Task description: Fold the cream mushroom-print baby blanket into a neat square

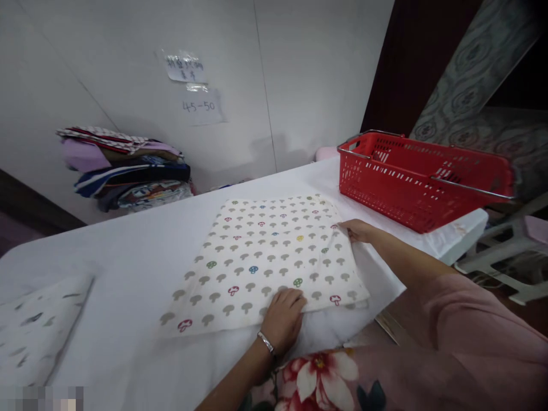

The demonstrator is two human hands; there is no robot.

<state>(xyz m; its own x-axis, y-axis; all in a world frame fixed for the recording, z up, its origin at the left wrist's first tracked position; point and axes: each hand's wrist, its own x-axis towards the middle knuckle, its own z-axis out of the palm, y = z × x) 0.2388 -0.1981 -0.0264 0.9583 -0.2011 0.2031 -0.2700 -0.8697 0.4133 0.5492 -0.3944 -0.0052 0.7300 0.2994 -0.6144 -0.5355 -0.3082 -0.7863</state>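
A white cloth with a mushroom print (265, 257) lies flat on the white-covered table in front of me. My left hand (285, 319), with a silver bracelet at its wrist, rests on the cloth's near edge, its fingers bent over the fabric; whether it grips any is hidden. At the cloth's right edge, my right hand (357, 230) pinches the fabric between thumb and fingers. Small creases run through the cloth near that hand.
A red basket (385, 188) with metal handles stands at the table's (128, 257) right end. Folded clothes (132, 171) are piled at the back left. Another patterned cloth (38, 331) lies at the near left. A white stool (509, 257) is at the right.
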